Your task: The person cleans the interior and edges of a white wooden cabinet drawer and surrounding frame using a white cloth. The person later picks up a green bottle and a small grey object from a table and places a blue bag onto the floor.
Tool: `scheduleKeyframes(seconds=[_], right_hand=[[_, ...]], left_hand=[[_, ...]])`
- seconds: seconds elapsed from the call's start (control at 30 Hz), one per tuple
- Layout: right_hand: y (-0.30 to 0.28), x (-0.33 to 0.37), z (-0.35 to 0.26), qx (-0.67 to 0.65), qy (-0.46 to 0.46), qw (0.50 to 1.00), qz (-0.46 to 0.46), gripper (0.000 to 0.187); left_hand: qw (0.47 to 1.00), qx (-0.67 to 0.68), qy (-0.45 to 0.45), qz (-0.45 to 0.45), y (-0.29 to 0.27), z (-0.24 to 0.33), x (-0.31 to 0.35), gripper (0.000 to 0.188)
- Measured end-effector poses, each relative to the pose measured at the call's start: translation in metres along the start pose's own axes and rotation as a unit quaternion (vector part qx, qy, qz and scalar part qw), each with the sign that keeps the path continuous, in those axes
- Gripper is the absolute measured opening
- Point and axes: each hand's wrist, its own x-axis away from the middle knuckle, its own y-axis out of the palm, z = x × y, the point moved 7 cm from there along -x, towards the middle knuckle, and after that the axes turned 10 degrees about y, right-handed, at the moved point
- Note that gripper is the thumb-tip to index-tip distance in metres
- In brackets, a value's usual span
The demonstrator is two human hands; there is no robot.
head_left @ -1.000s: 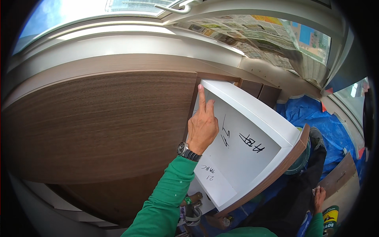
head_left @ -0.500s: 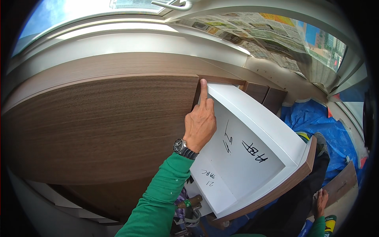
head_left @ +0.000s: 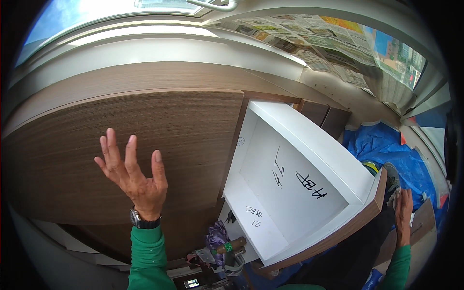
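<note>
My left hand hovers over a wide brown wood-grain panel, its fingers spread and nothing in them. A watch is on its wrist. To the right of the panel a white drawer with a brown wooden front stands pulled out, black handwriting on its inside faces. Far right, beyond the drawer front, my right hand is down beside a shoe, its fingers together. Something pale and crumpled shows at its fingers; I cannot make out what it is.
A blue sheet lies at the right, with a loose brown board near it. Below the drawer are a purple bundle and a brown handle-like piece. A window handle and newspaper-covered glass are at the back.
My left hand has left the panel's edge by the drawer, moved left and spread its pointing fingers. My right hand has moved up from the loose board towards the shoe.
</note>
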Motion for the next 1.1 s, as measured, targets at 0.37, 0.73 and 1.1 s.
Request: scheduleKeyframes(seconds=[0.37, 0.73, 1.1], right_hand=[[-0.008, -0.161, -0.352, -0.106, -0.334, 0.929, -0.115, 0.011], [0.074, -0.172, -0.454, -0.129, -0.437, 0.864, -0.213, 0.011], [0.118, -0.163, -0.520, -0.198, -0.515, 0.810, -0.201, 0.011]], left_hand=[[0.985, -0.167, 0.019, -0.027, -0.008, -0.090, 0.039, 0.075], [0.983, -0.179, 0.034, -0.031, -0.006, -0.088, 0.034, 0.076], [0.981, -0.186, 0.035, -0.050, -0.004, -0.089, 0.035, 0.076]])
